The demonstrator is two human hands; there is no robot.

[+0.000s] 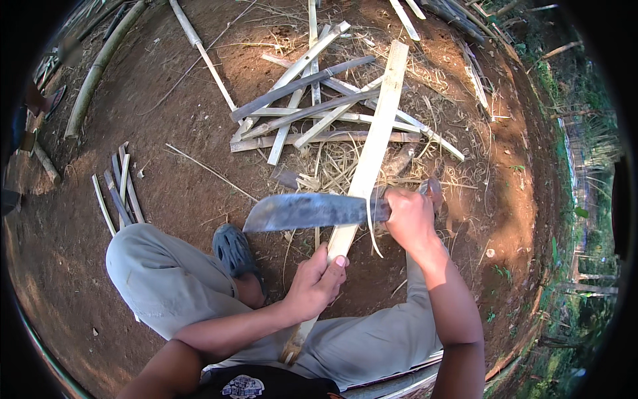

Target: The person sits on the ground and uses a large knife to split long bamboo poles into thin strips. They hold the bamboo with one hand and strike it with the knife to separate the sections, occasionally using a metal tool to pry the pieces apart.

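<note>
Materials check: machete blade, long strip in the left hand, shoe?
Machete blade: likely steel, unpolished; dark blotches over a dull blue-grey sheen.
Long strip: probably split bamboo, possibly wood; pale, smooth-looking face, with a thin curl hanging at its edge.
Shoe: looks like moulded foam or rubber, matt dark blue-grey; openings or grooves in the upper.

Brown dirt ground [183,123] — sunlit in patches, thick pole [100,70] at upper left, green foliage [579,86] at right
</note>
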